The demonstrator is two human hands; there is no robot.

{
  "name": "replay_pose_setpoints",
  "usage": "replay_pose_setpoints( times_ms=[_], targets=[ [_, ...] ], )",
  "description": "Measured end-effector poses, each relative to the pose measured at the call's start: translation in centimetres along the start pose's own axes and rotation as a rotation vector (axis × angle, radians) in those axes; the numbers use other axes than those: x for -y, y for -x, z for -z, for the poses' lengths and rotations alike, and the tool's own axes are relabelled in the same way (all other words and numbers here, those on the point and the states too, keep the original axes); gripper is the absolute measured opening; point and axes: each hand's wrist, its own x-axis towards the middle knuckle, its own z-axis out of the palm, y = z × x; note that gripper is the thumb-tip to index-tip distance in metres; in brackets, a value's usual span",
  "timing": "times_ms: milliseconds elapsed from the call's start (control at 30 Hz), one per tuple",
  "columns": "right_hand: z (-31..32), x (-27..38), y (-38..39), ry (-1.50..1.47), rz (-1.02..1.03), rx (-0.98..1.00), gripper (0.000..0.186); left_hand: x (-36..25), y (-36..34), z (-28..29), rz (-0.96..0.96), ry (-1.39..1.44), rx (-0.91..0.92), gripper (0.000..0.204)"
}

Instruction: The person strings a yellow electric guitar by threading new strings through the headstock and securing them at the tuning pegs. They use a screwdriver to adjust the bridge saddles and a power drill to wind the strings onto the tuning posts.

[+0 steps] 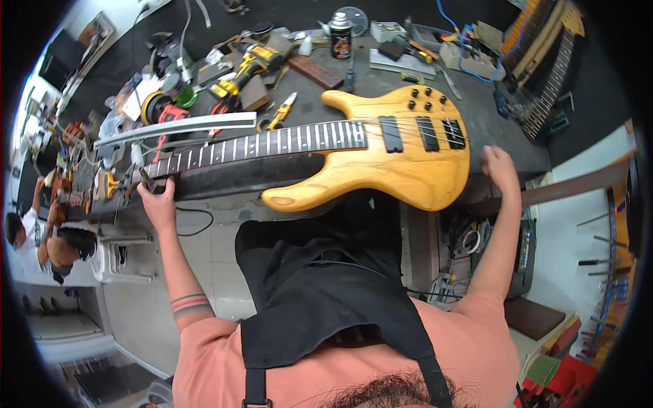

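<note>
A yellow-tan wooden electric bass guitar (381, 166) lies face up across the bench, its body to the right and its dark fretted neck (272, 143) running left. My left hand (160, 197) is closed around the headstock end, thumb and fingers on either side of it. Part of the headstock is hidden by that hand. Black pickups and several black knobs show on the body. My right hand (502, 168) is beside the body's right end, apart from it, with its fingers curled in and nothing visible in them.
Behind the neck lie a long pale metal strip (183, 128), a yellow cordless drill (252, 68), a red sander (166, 112) and wood blocks. A black spray can (341, 37) stands farther back. Another fretted neck (552, 81) leans at the far right. People work at the far left.
</note>
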Motion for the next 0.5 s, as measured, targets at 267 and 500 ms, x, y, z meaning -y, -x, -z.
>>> replay_pose_setpoints(
  times_ms=[267, 500],
  targets=[
    [-0.2, 6.1, -0.1, -0.011, 0.198, 0.29, 0.026, -1.3, 0.6, -0.8, 0.072, 0.105, -0.006, 0.066],
    [0.3, 6.4, -0.4, 0.416, 0.388, 0.147, 0.022, -3.3, 2.1, -1.0, 0.061, 0.053, -0.086, 0.062]
  ],
)
